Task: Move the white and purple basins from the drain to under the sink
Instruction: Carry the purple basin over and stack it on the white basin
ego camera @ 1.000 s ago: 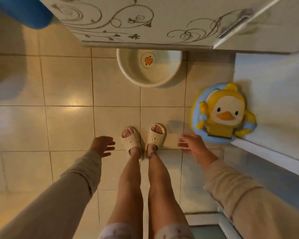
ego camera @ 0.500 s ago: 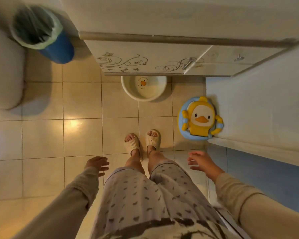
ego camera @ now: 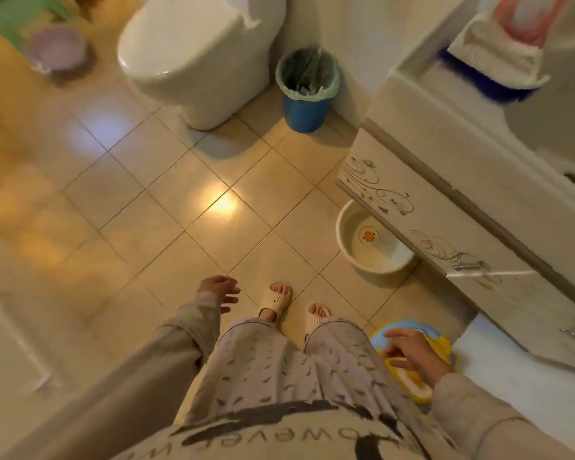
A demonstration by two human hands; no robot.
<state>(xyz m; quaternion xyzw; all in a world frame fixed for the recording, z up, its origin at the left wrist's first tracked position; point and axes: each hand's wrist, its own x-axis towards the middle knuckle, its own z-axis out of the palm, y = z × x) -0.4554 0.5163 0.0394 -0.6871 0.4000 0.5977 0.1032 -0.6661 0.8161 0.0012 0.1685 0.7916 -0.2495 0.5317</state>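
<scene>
The white basin [ego camera: 372, 247], with a duck print inside, sits on the tiled floor, partly tucked under the sink cabinet [ego camera: 445, 200] at the right. Far off at the top left, the purple basin [ego camera: 56, 49] stands on the floor beside a green object. My left hand [ego camera: 218, 292] hangs open and empty near my left foot. My right hand [ego camera: 412, 353] is open and empty too, held above a blue and yellow duck seat [ego camera: 415, 383] by the wall.
A white toilet [ego camera: 200, 54] stands at the top centre, with a blue bin [ego camera: 307, 91] lined with a green bag beside it. The sink top [ego camera: 525, 104] carries a towel and a blue item. My feet in beige slippers [ego camera: 276, 300] stand mid-floor.
I have risen from a crouch and my view has turned left, away from the cabinet. The toilet and the purple basin have come into view. Both hands stay empty.
</scene>
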